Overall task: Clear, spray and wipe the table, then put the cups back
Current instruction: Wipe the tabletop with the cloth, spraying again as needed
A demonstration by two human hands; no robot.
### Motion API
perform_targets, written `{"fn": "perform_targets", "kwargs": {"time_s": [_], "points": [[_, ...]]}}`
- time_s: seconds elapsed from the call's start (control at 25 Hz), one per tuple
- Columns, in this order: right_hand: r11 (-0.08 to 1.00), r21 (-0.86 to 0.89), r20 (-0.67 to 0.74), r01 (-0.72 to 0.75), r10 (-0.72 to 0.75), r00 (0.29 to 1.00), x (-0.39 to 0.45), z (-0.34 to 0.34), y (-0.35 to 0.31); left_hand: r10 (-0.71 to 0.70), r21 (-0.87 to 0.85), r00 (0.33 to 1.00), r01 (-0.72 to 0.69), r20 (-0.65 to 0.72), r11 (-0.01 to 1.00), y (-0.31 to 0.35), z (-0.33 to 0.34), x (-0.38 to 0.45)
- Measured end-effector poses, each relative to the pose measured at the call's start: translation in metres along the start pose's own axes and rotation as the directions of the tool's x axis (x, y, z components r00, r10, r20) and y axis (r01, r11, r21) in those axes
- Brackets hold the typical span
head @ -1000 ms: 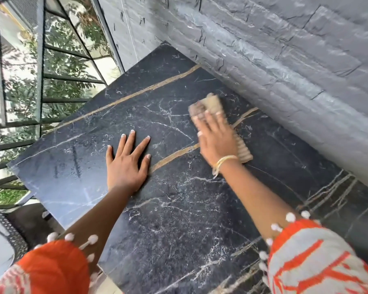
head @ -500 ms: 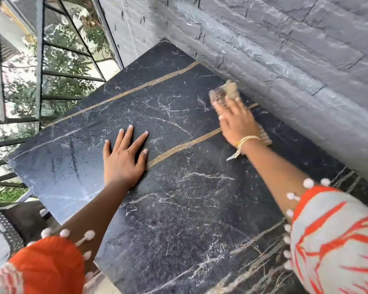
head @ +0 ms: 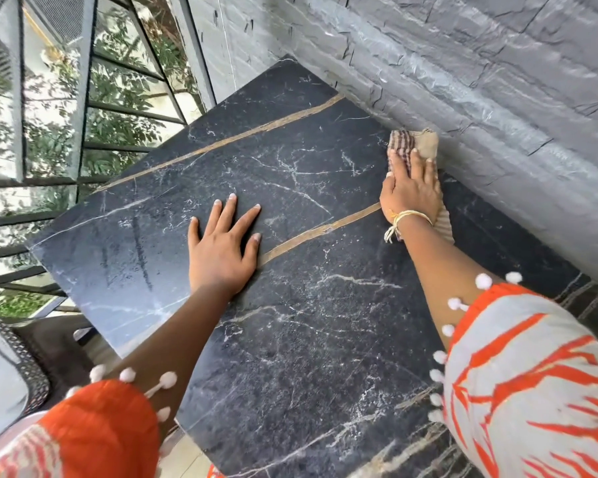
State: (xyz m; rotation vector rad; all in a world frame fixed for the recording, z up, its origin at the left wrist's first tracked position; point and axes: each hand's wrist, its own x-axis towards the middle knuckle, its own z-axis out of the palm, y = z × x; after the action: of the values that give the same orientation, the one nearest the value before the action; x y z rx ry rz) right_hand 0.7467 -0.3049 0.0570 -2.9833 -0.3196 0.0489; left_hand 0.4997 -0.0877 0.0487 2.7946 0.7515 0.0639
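Observation:
A black marble table (head: pixel 308 339) with white veins and gold streaks fills the view. My right hand (head: pixel 411 188) presses a tan and striped cloth (head: pixel 415 143) flat on the tabletop, right against the stone wall at the far right edge. The fingers lie straight over the cloth. My left hand (head: pixel 221 246) rests flat on the table's middle with fingers spread and holds nothing. No cups or spray bottle are in view.
A grey stone wall (head: pixel 480 81) runs along the table's right side. A metal window grille (head: pixel 83 115) with greenery behind it stands beyond the far left edge. A woven chair (head: pixel 18 357) sits at the lower left, below the table edge.
My right hand has slid the cloth away from the table's middle towards the wall. My left hand has stayed pressed flat in the same spot.

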Motion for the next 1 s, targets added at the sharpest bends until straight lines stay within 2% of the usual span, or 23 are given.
{"fn": "perform_targets", "kwargs": {"time_s": [0.16,0.24,0.32,0.4,0.48,0.56,0.68,0.8,0.92,1.0], "points": [[0.999,-0.031,0.015,-0.039,0.039,0.999,-0.031,0.006,-0.018,0.006,0.0,1.0,-0.006,-0.01,1.0,0.001,0.003,0.0],[0.999,-0.05,0.023,-0.015,0.016,1.0,-0.058,0.007,-0.029,0.028,-0.081,0.999,-0.027,0.015,0.996,-0.004,-0.001,-0.002],[0.998,-0.07,0.019,0.002,0.0,1.0,-0.091,0.009,-0.041,0.111,-0.165,0.991,-0.097,0.077,0.982,-0.021,-0.008,-0.011],[0.997,-0.073,0.02,-0.004,0.005,1.0,-0.12,0.013,-0.058,0.192,-0.165,0.974,-0.171,0.12,0.971,-0.05,-0.02,-0.021],[0.996,-0.088,0.042,0.031,-0.028,0.999,-0.152,0.017,-0.085,0.143,-0.129,0.987,-0.133,0.075,0.983,-0.097,-0.033,-0.046],[0.992,-0.08,0.074,0.094,-0.089,0.993,-0.184,0.017,-0.118,0.037,-0.134,0.999,-0.037,0.0,0.99,-0.146,-0.044,-0.078],[0.968,-0.056,0.099,0.244,-0.238,0.966,-0.239,0.022,-0.168,-0.093,-0.174,0.995,0.087,-0.028,0.981,-0.191,-0.049,-0.13],[0.921,-0.014,0.117,0.388,-0.384,0.916,-0.295,0.031,-0.206,-0.138,-0.293,0.988,0.154,0.074,0.944,-0.194,-0.052,-0.162],[0.845,0.06,0.12,0.531,-0.534,0.837,-0.35,0.038,-0.22,-0.169,-0.418,0.982,0.19,0.088,0.888,-0.179,-0.055,-0.183],[0.789,0.125,0.1,0.602,-0.613,0.783,-0.376,0.036,-0.222,-0.271,-0.59,0.954,0.291,0.125,0.753,-0.17,-0.055,-0.188]]}}
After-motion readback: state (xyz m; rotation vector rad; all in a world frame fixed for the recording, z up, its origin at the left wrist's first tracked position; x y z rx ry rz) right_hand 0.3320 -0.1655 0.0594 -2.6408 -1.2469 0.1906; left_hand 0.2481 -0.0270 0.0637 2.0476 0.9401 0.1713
